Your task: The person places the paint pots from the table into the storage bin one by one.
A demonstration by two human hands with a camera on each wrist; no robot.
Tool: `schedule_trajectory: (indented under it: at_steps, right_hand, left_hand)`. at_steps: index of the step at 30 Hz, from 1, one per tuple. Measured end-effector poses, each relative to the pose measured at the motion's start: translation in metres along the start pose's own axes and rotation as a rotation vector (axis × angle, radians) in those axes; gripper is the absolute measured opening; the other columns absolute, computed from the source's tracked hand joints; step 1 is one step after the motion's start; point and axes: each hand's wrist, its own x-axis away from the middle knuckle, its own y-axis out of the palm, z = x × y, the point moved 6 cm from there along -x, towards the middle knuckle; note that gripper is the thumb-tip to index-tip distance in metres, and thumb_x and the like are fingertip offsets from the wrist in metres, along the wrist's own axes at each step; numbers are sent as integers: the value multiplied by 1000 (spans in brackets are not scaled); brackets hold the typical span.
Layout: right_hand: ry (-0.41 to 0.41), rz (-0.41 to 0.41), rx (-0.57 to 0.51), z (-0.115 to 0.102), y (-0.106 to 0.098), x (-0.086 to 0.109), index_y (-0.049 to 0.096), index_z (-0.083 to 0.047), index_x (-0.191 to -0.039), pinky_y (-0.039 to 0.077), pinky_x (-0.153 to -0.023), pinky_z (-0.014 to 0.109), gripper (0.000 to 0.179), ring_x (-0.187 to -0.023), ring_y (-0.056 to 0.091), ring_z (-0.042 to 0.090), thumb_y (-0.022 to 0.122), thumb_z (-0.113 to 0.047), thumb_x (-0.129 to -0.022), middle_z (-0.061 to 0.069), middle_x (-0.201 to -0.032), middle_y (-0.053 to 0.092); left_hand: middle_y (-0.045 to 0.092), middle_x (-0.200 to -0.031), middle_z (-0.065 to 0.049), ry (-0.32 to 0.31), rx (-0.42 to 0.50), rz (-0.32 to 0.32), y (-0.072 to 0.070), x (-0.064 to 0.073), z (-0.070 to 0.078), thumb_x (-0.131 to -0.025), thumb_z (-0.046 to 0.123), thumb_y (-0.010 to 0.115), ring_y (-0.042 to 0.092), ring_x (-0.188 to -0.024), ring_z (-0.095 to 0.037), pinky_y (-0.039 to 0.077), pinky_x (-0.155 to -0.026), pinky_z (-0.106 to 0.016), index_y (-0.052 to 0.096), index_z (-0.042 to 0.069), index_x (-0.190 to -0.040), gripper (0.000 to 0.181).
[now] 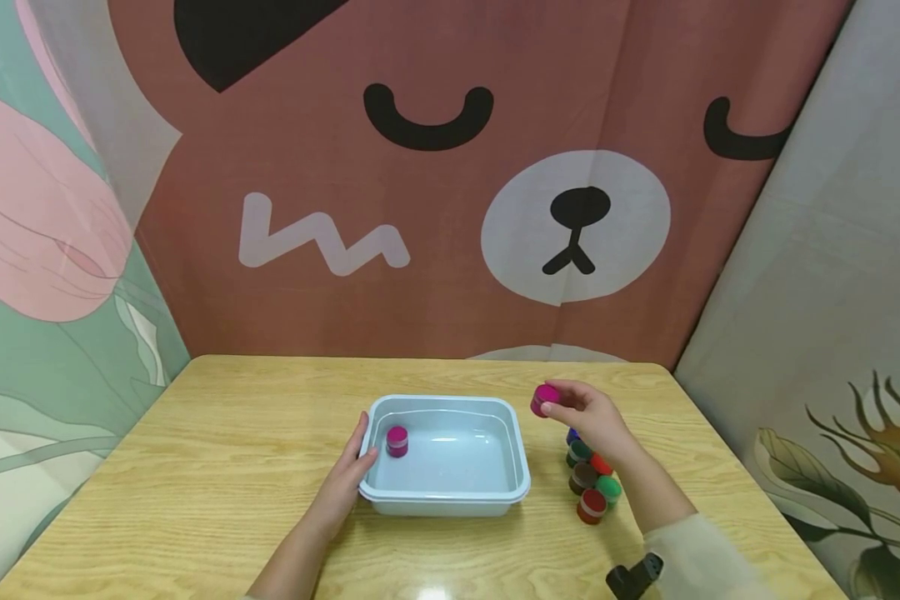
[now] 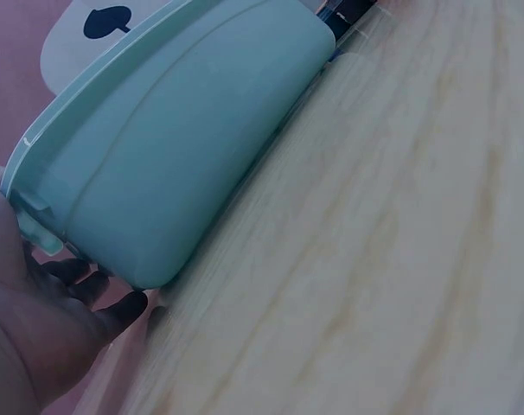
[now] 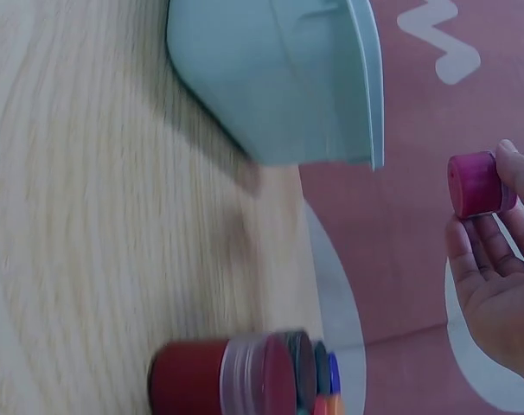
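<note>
A magenta paint pot (image 1: 544,400) is pinched between the thumb and fingers of my right hand (image 1: 588,417), raised above the table just right of the light blue plastic basin (image 1: 450,497). The right wrist view shows the held pot (image 3: 476,184) near the fingertips. My left hand (image 1: 341,483) grips the basin's left side, its thumb over the rim and its fingers along the outer wall, as the left wrist view also shows (image 2: 63,320). Inside the basin, toward the left, stands another magenta pot (image 1: 397,442).
Several paint pots stand grouped right of the basin, including a dark red one (image 1: 592,506), a brown one (image 1: 582,477) and a green one (image 1: 608,489). My right forearm passes over that side. The wooden table (image 1: 217,467) ends at a printed cloth (image 1: 420,317) behind.
</note>
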Motion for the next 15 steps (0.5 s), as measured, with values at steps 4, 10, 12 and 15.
schedule_trajectory:
  at_steps: [4,10,12,15]
  right_hand:
    - [-19,-30,-11,-7,11,-2,51,-8,-141,53,-95,33,58,-109,61,20,69,-34,-91,15,-127,61]
    - [-36,-56,-29,-16,26,-8,52,-9,-139,54,-97,37,56,-111,61,21,70,-31,-91,14,-128,62]
    - [-41,-61,-33,-20,32,-11,53,-8,-138,55,-96,38,55,-110,61,22,71,-29,-90,15,-127,63]
    - [-52,-79,-41,-26,41,-14,54,-8,-137,56,-94,37,55,-109,62,23,72,-28,-90,15,-126,63]
  left_hand:
    - [-2,-167,-7,1,-3,-2,0,1,0,-104,22,40,-8,-152,-37,-3,-121,-61,8,14,-159,64]
    - [-3,-167,-8,11,4,-7,1,0,1,-104,20,39,-9,-152,-37,-3,-121,-61,7,12,-159,64]
    - [-3,-167,-8,11,6,-7,1,0,1,-104,20,39,-9,-152,-37,-3,-121,-60,7,12,-159,64]
    - [-3,-167,-9,11,7,-5,1,-1,0,-104,20,39,-9,-152,-37,-3,-121,-60,7,12,-159,63]
